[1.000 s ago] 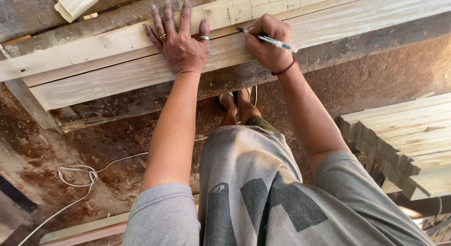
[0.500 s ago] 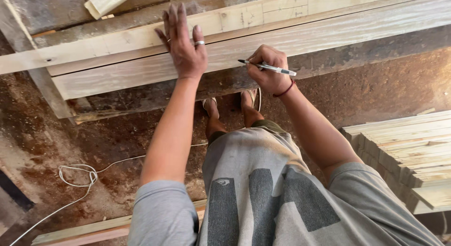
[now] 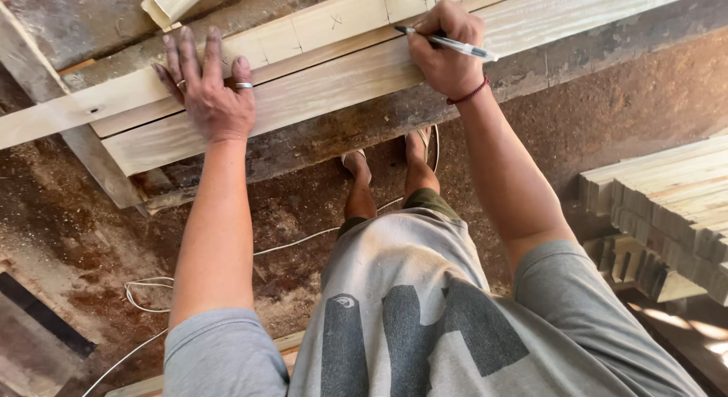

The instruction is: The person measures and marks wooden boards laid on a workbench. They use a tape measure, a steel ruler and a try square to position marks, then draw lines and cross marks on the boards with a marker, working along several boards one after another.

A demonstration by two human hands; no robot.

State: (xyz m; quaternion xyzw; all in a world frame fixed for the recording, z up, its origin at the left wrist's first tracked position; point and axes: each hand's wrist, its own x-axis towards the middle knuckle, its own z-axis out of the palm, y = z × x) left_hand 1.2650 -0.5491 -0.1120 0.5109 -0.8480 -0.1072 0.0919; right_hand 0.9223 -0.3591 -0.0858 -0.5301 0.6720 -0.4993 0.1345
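Nearest the camera is the person's grey shirt [image 3: 425, 321], and below it two sandalled feet [image 3: 390, 158] on a dusty floor [image 3: 68, 238] where a thin white cord [image 3: 152, 291] lies looped. To the right, well apart from the hands, stands a stack of pale cut boards [image 3: 667, 200].

Further out, both arms reach to a dark, rough bench [image 3: 91, 18] that carries two long pale planks lying side by side. The left hand [image 3: 208, 97] lies flat with fingers spread wide, palm on the near plank [image 3: 326, 90] and fingertips reaching onto the far plank [image 3: 318, 25]; it grips nothing, only presses down. The right hand [image 3: 447, 52] has its fingers closed round a pen [image 3: 447, 42], whose tip touches the far plank beside drawn lines and small cross marks.

The planks look stiff, dry and fairly light for their length, rough enough not to slip, so a flat palm near the marking spot should steady them. The pen is light and slim, best pinched close to its tip.

Beyond, a short pale offcut [image 3: 174, 1] rests at the bench's far edge.
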